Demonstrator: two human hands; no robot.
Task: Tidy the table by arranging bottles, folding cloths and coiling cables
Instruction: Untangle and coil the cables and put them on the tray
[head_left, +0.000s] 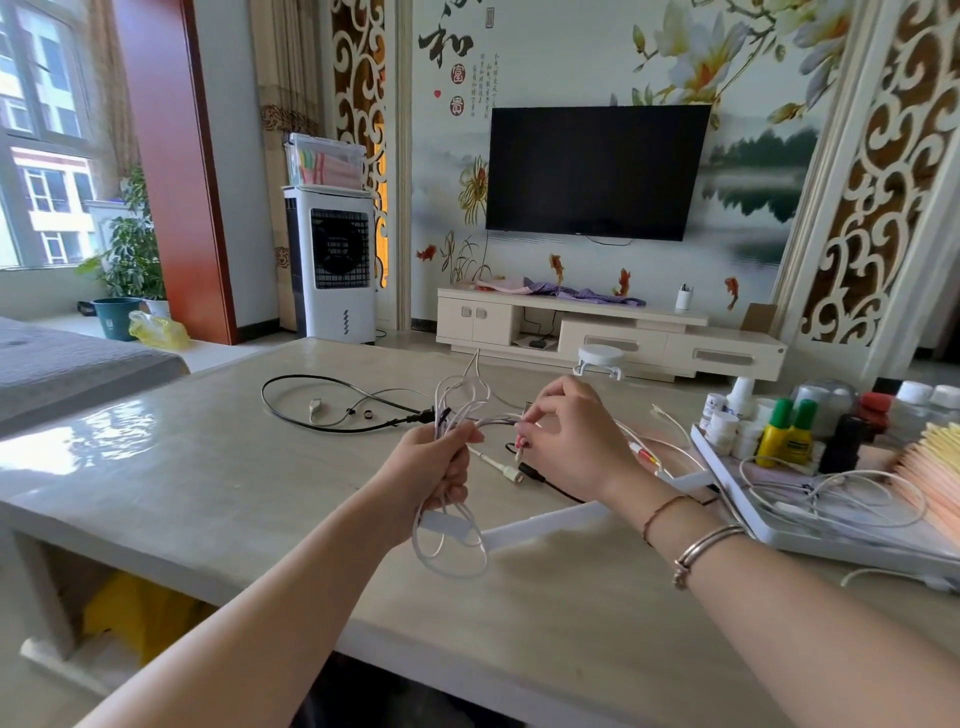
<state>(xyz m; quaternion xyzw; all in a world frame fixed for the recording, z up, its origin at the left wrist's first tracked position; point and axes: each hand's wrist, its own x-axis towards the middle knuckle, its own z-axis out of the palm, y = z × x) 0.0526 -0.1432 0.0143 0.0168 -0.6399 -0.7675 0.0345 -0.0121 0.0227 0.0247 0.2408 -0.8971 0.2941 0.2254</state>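
Note:
My left hand (434, 470) grips a bundle of white cable (451, 540) above the marble table (208, 467); loops hang below the fist and rise above it. My right hand (566, 441) pinches the cable's end with red and white plugs, just right of the left hand. A black cable (332, 402) lies in a loose loop on the table behind the left hand. Several bottles (784, 436), two of them yellow with green caps, stand at the back of a white tray (737, 493) on the right. More white cable (831, 493) lies coiled on the tray.
A stack of peach folded cloths (935, 478) sits at the tray's right edge. A white round stand (600, 358) is at the table's far edge. Loose plugs (511, 473) lie on the table under my hands. A TV cabinet and an air cooler stand beyond.

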